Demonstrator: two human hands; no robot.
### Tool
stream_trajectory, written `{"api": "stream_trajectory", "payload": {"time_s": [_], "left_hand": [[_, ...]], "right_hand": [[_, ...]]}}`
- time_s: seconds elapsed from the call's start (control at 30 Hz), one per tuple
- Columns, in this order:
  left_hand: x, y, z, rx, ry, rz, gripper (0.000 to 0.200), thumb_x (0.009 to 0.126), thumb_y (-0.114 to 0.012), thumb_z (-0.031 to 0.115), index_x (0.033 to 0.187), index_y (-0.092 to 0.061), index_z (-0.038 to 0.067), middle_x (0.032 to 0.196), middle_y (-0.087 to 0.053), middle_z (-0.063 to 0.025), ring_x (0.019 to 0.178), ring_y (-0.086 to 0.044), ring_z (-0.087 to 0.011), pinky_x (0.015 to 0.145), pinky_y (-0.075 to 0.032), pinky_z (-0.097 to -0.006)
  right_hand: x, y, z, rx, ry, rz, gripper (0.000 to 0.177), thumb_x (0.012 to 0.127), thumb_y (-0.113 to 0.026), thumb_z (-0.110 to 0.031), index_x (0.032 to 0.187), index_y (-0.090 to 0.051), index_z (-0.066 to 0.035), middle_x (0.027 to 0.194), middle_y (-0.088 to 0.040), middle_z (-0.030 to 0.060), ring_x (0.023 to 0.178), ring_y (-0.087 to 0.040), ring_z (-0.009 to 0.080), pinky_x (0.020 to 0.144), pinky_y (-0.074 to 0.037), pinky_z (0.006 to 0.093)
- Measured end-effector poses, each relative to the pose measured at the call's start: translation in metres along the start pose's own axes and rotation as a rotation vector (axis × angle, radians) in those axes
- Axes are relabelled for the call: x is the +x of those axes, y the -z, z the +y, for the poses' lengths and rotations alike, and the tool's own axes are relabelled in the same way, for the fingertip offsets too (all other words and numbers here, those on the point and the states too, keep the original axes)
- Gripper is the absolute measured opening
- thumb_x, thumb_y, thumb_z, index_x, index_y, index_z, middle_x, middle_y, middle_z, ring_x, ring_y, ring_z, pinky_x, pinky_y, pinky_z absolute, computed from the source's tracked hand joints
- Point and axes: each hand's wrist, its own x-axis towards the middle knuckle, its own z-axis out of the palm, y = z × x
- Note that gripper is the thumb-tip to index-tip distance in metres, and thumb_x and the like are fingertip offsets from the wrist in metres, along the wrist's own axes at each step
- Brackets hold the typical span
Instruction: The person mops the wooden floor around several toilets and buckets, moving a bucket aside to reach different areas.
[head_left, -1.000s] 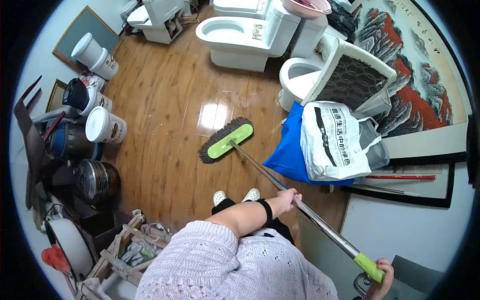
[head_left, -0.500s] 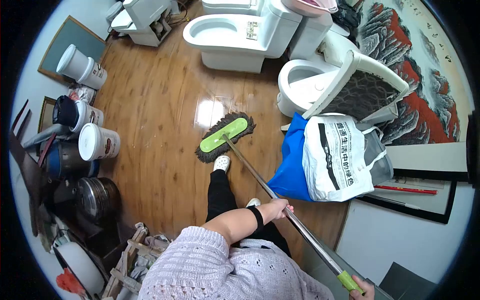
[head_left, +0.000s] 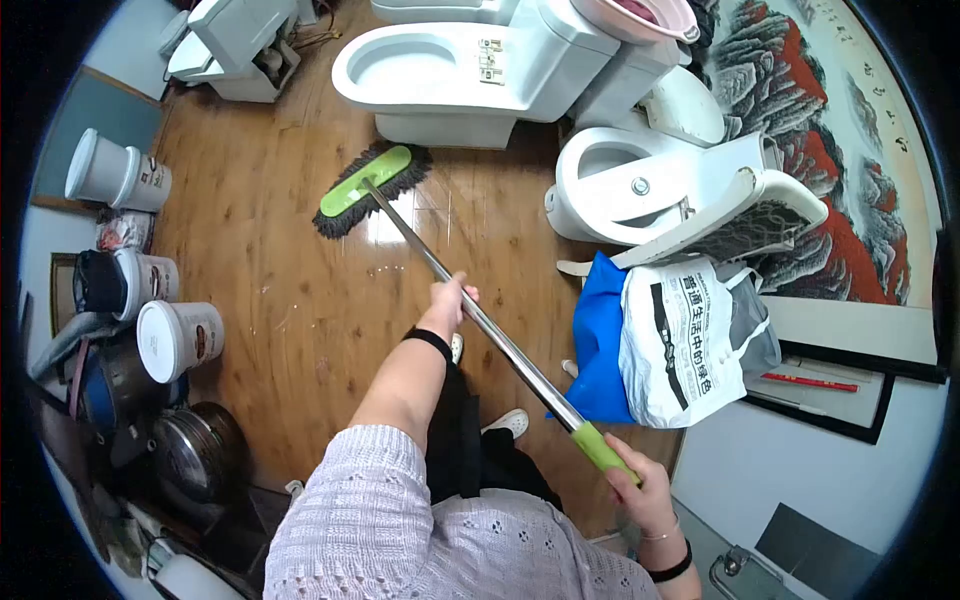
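A flat mop (head_left: 366,190) with a green plate and dark grey fringe lies on the wooden floor, short of the large white toilet. Its metal pole slants from the head down to the right across the view. Partway along the pole, my left hand (head_left: 452,301) is closed around the metal. At the near end, my right hand (head_left: 640,485) grips the green handle sleeve. White specks and a wet-looking shine show on the floor near the mop head.
White toilets (head_left: 430,70) stand at the back. To the right are a worn chair (head_left: 740,205), blue bag (head_left: 597,345) and white bag (head_left: 685,345). White buckets (head_left: 180,340) and pots (head_left: 198,450) line the left wall. A framed picture (head_left: 835,385) leans at right.
The mop head has moved forward and left, toward the large toilet. Both hands have gone forward with the pole, and the right hand has come further into view.
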Motion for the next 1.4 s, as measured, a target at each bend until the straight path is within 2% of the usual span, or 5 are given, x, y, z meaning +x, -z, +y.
{"api": "stream_trajectory", "payload": {"time_s": [0.23, 0.5, 0.77, 1.2, 1.4], "left_hand": [[0.002, 0.024, -0.031, -0.069, -0.032, 0.160, 0.014, 0.074, -0.046, 0.009, 0.072, -0.036, -0.002, 0.049, -0.041, -0.0075, 0.038, -0.045, -0.0152, 0.029, -0.039, -0.0254], [-0.121, -0.002, -0.196, 0.314, 0.091, 0.163, 0.015, 0.072, -0.041, 0.008, 0.077, -0.030, 0.000, 0.048, -0.039, -0.0081, 0.034, -0.042, -0.0159, 0.026, -0.034, -0.0291], [-0.240, 0.001, -0.374, 0.592, 0.727, -0.376, 0.018, 0.071, -0.047, 0.011, 0.084, -0.042, 0.000, 0.070, -0.052, -0.0130, 0.055, -0.056, -0.0222, 0.044, -0.048, -0.0332], [-0.182, -0.034, -0.260, 0.795, 0.369, -0.360, 0.016, 0.070, -0.046, 0.012, 0.076, -0.047, -0.003, 0.065, -0.054, -0.0118, 0.051, -0.056, -0.0210, 0.035, -0.045, -0.0302], [-0.066, -0.083, -0.155, 0.764, 0.119, -0.264, 0.012, 0.066, -0.044, 0.005, 0.068, -0.048, -0.006, 0.054, -0.052, -0.0152, 0.044, -0.054, -0.0244, 0.033, -0.041, -0.0323]], "right_hand": [[0.005, -0.031, 0.021, 0.199, -0.299, -0.345, 0.056, 0.072, -0.051, -0.010, 0.121, -0.023, -0.008, 0.072, -0.049, 0.0003, 0.052, -0.041, 0.0047, 0.046, -0.036, 0.0183], [-0.154, 0.009, 0.126, 0.318, -0.492, -0.005, 0.044, 0.074, -0.047, -0.009, 0.116, -0.033, -0.009, 0.069, -0.050, 0.0020, 0.048, -0.041, 0.0059, 0.042, -0.034, 0.0175], [-0.323, 0.056, 0.106, 0.475, -0.548, 0.252, 0.035, 0.076, -0.046, -0.009, 0.110, -0.041, -0.002, 0.063, -0.047, -0.0015, 0.050, -0.040, 0.0064, 0.044, -0.032, 0.0185], [-0.241, 0.042, 0.093, 0.592, -0.472, 0.207, 0.036, 0.078, -0.042, -0.011, 0.112, -0.037, 0.000, 0.101, -0.048, 0.0110, 0.085, -0.048, 0.0178, 0.074, -0.037, 0.0248], [-0.112, 0.029, 0.028, 0.543, -0.515, 0.207, 0.042, 0.073, -0.044, -0.005, 0.115, -0.035, -0.006, 0.073, -0.052, 0.0056, 0.046, -0.041, 0.0067, 0.039, -0.033, 0.0174]]}}
